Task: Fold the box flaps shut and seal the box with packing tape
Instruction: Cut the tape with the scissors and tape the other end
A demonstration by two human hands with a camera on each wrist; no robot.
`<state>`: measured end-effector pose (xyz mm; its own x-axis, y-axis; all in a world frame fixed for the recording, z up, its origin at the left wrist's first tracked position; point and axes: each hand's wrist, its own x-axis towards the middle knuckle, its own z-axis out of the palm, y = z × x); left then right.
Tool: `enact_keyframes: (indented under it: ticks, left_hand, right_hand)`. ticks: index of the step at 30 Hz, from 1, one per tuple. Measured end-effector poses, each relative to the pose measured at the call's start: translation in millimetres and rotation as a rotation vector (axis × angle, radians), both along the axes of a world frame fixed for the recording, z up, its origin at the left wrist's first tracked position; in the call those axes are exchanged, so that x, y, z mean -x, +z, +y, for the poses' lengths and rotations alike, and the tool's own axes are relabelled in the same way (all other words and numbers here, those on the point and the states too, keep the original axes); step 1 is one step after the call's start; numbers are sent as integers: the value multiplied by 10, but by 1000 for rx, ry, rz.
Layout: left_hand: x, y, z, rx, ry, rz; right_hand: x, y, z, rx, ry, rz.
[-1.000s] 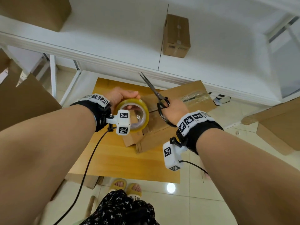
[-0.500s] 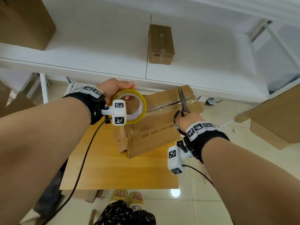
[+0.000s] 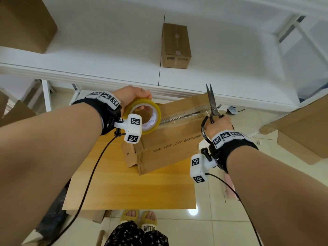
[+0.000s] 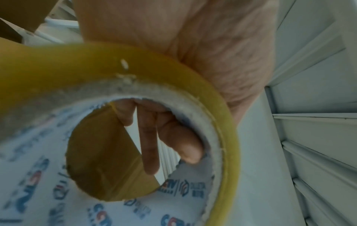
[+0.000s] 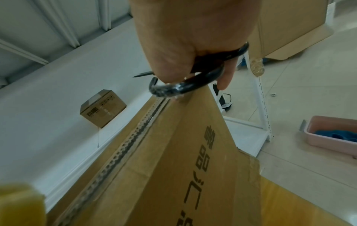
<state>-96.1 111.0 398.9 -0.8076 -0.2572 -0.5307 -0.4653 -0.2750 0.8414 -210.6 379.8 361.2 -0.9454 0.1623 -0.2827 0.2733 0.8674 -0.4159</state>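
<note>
left hand (image 3: 132, 96) gripped tape roll (image 3: 148, 115), fingers (image 4: 170, 134) through its core | right hand (image 3: 219, 126) clenched on scissors (image 3: 213, 105) (blades pointing up) | box (image 3: 168, 137) lay taped on wooden table (image 3: 124, 189)

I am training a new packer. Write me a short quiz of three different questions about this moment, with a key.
1. True or false: the left hand holds the yellow roll of packing tape.
2. What does the right hand hold? A) a marker pen B) the black-handled metal scissors C) nothing
3. Fill in: the brown cardboard box being sealed rests on the ______ wooden board.

Key: 1 true, its fingers pass through the core. 2 B, blades pointing away from the person. 3 light yellow.
</note>
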Motion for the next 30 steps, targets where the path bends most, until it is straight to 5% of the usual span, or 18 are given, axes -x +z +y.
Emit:
enact_keyframes:
  ticks: [4, 13, 23, 30]
  left_hand:
    - [-102, 53, -22, 5, -86, -68]
    - [-309, 112, -57, -131, 0, -127]
    - [-638, 11, -165, -152, -230, -280]
    - [-837, -129, -245, -261, -125, -267]
  right_hand:
    - [47, -24, -23, -8, 77, -52]
    - [-146, -33, -242, 35, 178, -98]
    - [-501, 156, -721, 24, 505, -163]
    - [-661, 281, -946, 2, 668, -181]
